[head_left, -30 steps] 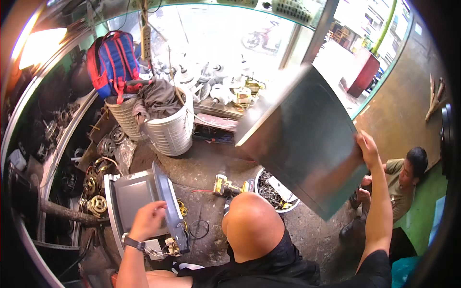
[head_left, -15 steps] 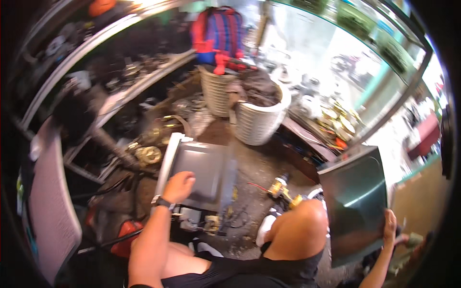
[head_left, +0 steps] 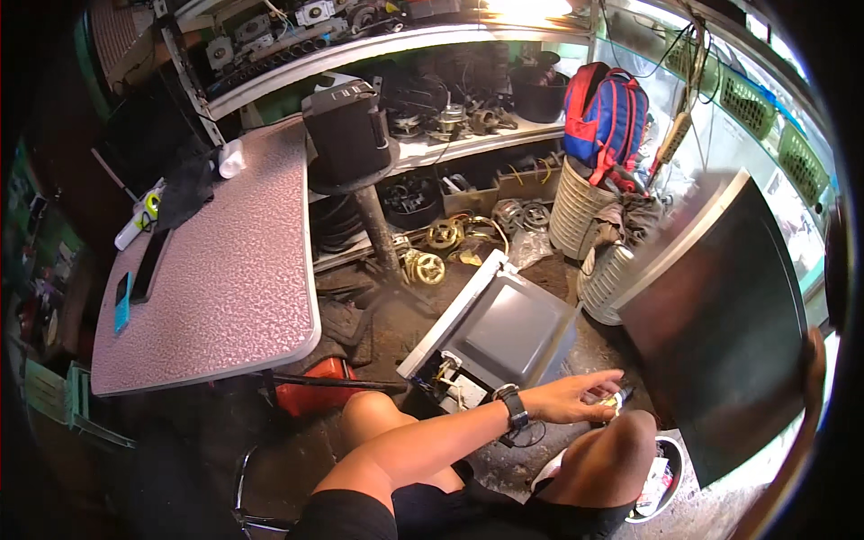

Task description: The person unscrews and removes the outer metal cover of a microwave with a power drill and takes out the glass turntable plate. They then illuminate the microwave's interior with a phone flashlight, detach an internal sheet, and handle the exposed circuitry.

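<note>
My left hand point(head_left: 585, 397) is open, its fingers apart in the air beside a grey metal appliance point(head_left: 504, 328), which lies on the floor with a white edge and exposed wiring. My right hand point(head_left: 814, 364), partly hidden at the right rim, grips the edge of a large dark panel point(head_left: 720, 351) with a pale top edge, held raised at the right. Something yellow point(head_left: 614, 403), probably the drill seen earlier, is mostly hidden behind my left hand. A white bowl point(head_left: 670, 472) with small items sits beside my right knee, partly under the panel.
A speckled pink table point(head_left: 207, 315) at left holds a cyan object point(head_left: 121, 315) and dark items. A red case point(head_left: 315, 391) lies below it. Shelves point(head_left: 423, 144) of motor parts stand behind. A backpack point(head_left: 607, 121) rests on white baskets point(head_left: 576, 216) at back right.
The view has swung left toward the table. The panel has been lowered, then tilted at my right. My left hand has moved rightward across the appliance. The other person has left the view.
</note>
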A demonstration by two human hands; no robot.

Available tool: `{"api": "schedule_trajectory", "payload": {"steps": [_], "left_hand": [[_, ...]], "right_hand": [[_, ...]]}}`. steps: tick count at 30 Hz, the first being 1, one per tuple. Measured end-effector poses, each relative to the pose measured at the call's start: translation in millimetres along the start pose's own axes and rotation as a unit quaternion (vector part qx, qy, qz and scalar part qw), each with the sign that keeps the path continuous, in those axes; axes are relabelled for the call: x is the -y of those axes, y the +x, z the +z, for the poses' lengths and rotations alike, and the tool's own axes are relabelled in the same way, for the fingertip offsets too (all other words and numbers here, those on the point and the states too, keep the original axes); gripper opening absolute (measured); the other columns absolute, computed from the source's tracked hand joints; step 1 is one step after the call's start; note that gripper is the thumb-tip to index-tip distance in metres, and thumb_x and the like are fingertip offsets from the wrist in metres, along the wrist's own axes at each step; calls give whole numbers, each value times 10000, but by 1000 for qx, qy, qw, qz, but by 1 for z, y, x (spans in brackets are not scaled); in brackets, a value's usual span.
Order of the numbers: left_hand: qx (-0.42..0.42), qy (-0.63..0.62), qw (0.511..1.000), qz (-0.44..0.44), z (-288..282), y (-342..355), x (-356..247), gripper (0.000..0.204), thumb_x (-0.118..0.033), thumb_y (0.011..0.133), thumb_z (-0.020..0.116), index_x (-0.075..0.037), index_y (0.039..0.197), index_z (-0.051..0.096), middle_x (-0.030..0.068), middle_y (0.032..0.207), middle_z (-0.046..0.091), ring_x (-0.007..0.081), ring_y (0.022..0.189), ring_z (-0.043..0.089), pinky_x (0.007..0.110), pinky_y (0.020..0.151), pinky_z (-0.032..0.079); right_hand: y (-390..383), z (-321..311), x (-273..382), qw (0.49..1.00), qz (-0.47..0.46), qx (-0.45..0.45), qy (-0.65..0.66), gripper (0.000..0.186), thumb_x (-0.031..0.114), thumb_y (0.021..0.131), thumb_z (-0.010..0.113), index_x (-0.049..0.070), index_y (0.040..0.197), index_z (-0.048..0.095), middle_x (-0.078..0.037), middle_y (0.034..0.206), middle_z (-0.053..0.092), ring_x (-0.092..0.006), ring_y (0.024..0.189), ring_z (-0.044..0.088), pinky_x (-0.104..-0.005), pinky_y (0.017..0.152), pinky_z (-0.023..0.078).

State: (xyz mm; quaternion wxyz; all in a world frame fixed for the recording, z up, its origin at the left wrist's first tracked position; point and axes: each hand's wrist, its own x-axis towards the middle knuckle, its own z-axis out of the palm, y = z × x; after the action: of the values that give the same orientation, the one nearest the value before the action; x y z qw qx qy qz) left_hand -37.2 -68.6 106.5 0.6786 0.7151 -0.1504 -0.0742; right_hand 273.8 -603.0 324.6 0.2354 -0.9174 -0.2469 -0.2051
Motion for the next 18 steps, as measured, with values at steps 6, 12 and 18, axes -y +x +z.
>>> {"api": "schedule_trajectory", "payload": {"steps": [6,12,18], "left_hand": [[16,-342,933,115,20,-4,-32,628,-360,978,702,-92,1461,403,106,1416,514,206,1322,507,405,1165,358],[-203,-442,862,143,-14,-28,-52,304,-163,1048,584,-68,1336,562,41,1290,610,138,1139,613,414,1009,581],[-265,-326,893,162,-33,-7,-101,334,-261,1069,552,-45,1321,588,64,1246,639,156,1120,630,371,944,595]], "right_hand": [[121,96,236,970,-132,196,55,588,589,1027,502,26,1033,672,-19,887,596,-127,828,528,-274,768,435],[163,187,364,908,-182,347,148,589,597,1022,489,44,969,685,-14,749,574,-114,701,510,-277,634,416],[218,198,381,923,-317,200,87,562,523,1046,459,20,940,685,-121,767,643,-210,722,602,-377,695,485]]}}
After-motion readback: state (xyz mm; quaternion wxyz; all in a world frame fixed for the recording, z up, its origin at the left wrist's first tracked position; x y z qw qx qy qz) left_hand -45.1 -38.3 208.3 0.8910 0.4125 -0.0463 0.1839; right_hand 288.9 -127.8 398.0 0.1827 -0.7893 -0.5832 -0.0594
